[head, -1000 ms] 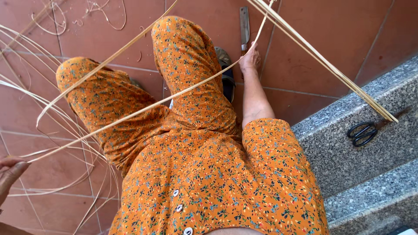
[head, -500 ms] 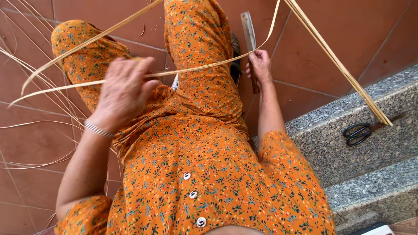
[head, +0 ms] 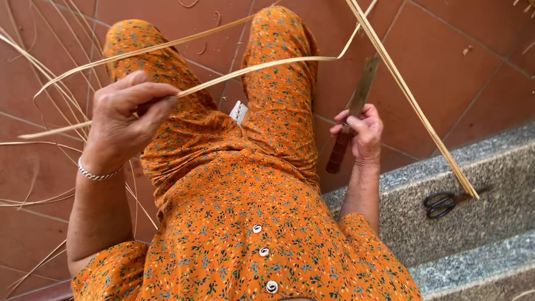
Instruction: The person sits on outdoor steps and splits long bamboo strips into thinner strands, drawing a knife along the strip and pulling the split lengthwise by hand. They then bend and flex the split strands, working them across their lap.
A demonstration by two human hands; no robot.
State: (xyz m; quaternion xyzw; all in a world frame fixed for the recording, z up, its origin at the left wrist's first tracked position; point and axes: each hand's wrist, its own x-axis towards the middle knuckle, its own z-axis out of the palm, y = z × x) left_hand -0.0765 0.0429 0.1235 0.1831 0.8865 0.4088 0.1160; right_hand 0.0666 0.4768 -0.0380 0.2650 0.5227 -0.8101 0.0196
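Since the last frame, right hand (head: 361, 134) lifted the knife (head: 351, 114) off the floor; left hand (head: 125, 120) nudged left.
Left fingers (head: 153, 103) pinch the strip (head: 251, 69) above my knees; right fingers wrap the knife handle. Scissors (head: 443, 203) lie on the step (head: 490, 167), well apart.

A long, flat, pale yellow cane strip (head: 262, 64) is pinched between the thumb and fingers (head: 159, 106) of the left hand (head: 125, 120). From those fingers it runs out over the knees, then bends sharply upward and away. Its short tail sticks out on the other side of the fingers. A knife (head: 351, 114) with a dark wooden handle and a dull flat blade stands nearly upright in the closed fingers of the right hand (head: 362, 134), blade above them, handle end below.
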